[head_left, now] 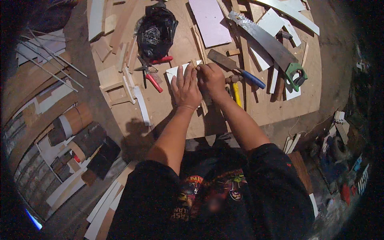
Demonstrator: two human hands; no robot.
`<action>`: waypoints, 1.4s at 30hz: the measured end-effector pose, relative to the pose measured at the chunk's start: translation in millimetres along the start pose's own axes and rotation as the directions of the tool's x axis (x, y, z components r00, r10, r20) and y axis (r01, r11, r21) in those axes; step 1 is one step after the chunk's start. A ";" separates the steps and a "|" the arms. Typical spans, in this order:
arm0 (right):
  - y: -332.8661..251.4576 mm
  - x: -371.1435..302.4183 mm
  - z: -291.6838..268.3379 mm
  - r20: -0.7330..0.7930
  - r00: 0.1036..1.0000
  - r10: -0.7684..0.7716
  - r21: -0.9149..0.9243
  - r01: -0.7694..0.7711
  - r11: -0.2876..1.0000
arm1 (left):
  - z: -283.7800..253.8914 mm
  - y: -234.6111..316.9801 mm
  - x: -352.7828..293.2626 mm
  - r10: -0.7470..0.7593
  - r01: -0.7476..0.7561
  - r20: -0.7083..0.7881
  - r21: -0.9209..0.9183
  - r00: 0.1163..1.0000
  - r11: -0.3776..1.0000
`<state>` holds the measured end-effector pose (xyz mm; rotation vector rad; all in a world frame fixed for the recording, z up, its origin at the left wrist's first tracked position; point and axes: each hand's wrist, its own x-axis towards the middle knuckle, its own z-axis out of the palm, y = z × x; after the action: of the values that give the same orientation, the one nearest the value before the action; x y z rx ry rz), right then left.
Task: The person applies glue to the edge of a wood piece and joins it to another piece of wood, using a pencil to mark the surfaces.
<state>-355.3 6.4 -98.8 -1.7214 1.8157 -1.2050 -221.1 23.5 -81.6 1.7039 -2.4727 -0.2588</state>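
My left hand (186, 89) lies flat with its fingers stretched out over a white piece of board (172, 73) and a narrow wooden strip (194, 63). Right beside it, my right hand (212, 79) has its fingers curled and pinched together at the strip. What sits between those fingertips is too small to make out. Close to my right hand lie a hammer (237, 94) with a yellow handle and a broad-bladed tool (253, 79) with a blue handle. Pliers (153, 82) with red handles rest left of my left hand.
The wooden worktop (168, 116) carries a black plastic bag (165, 24) of nails, a handsaw (276, 50) with a green handle, a pale pink board (210, 20) and a small wooden frame (117, 89). Offcuts (72, 122) are piled on the floor at left.
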 end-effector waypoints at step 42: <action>3.4 -7.2 -2.2 0.073 0.997 -0.039 -0.107 0.046 0.993 | -0.6 -0.7 0.9 -0.004 0.005 0.026 -0.008 1.000 1.000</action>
<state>-357.7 13.4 -102.2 -1.8467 1.8417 -1.0647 -220.7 22.3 -81.2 1.7139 -2.4827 -0.2929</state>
